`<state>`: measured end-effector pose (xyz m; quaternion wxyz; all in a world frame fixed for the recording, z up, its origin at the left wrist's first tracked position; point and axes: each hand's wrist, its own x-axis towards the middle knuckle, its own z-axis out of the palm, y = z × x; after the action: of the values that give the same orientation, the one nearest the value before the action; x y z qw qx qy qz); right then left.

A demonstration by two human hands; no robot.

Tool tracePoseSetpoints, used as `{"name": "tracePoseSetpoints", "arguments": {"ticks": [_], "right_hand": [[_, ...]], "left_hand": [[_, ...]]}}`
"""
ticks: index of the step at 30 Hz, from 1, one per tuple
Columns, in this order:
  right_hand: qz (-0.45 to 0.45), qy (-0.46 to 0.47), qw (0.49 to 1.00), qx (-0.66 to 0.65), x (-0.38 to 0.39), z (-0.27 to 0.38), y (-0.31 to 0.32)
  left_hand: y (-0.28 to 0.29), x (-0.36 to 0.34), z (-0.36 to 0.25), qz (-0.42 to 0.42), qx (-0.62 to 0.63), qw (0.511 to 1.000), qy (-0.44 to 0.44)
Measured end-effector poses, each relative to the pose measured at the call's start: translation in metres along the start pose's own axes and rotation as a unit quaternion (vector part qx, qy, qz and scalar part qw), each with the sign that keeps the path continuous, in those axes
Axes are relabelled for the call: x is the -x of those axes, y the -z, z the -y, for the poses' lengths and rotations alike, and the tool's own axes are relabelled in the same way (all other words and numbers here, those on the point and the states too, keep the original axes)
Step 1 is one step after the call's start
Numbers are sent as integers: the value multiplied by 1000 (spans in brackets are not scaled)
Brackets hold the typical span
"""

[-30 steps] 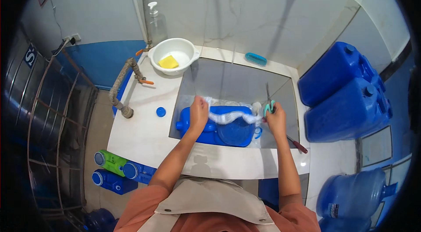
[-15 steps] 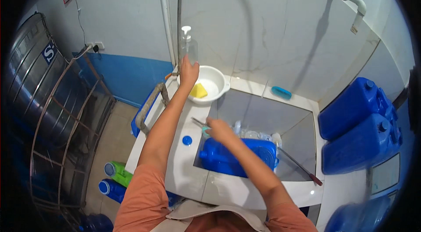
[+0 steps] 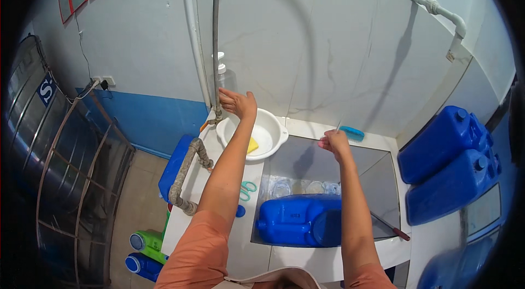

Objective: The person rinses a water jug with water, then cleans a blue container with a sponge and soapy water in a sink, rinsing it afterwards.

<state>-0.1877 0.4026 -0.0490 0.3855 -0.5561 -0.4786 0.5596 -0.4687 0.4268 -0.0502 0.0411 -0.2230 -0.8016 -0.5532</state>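
Note:
My left hand (image 3: 239,104) reaches over the white basin (image 3: 283,137), fingers stretched out and holding nothing. Just beyond it, a clear pump bottle (image 3: 225,78) stands by the wall, partly behind a grey hose (image 3: 216,32). Inside the basin lies a yellow sponge (image 3: 252,145), partly covered by my left forearm. Under a thin stream of water (image 3: 363,59), my right hand (image 3: 334,142) is empty, its fingers loosely extended. Scissors with teal handles (image 3: 248,190) rest on the white ledge, their blades hidden by my forearm. Near them is a blue cap (image 3: 240,211).
A blue jug (image 3: 290,220) lies on its side in the grey sink (image 3: 377,179), with clear containers (image 3: 314,187) behind it. A blue brush (image 3: 353,133) sits on the back rim. A dark-handled rod (image 3: 400,233) leans there. Blue jugs (image 3: 437,136) stand right; a pipe (image 3: 183,182) rises left.
My right hand has let go of the scissors, now on the ledge, and moved right and away to the falling water. My left hand's fingers have opened beside the pump bottle. The view has shifted.

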Motion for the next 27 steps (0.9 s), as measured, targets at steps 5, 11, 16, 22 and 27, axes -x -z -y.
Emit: {"name": "tracePoseSetpoints", "arguments": {"ticks": [5, 11, 16, 22, 27], "right_hand": [[119, -63, 989, -60, -10, -10, -29], [94, -28, 995, -18, -2, -23, -29], [70, 334, 919, 196, 8, 50, -88], [-117, 521, 828, 169, 30, 161, -166], [86, 369, 922, 77, 24, 193, -151]], "left_hand": [[-21, -15, 12, -104, -85, 991, 23], [-16, -70, 33, -55, -63, 996, 7], [1, -64, 13, -30, 51, 980, -190], [63, -28, -61, 0, 34, 909, -416], [133, -20, -80, 267, 32, 906, -328]]}}
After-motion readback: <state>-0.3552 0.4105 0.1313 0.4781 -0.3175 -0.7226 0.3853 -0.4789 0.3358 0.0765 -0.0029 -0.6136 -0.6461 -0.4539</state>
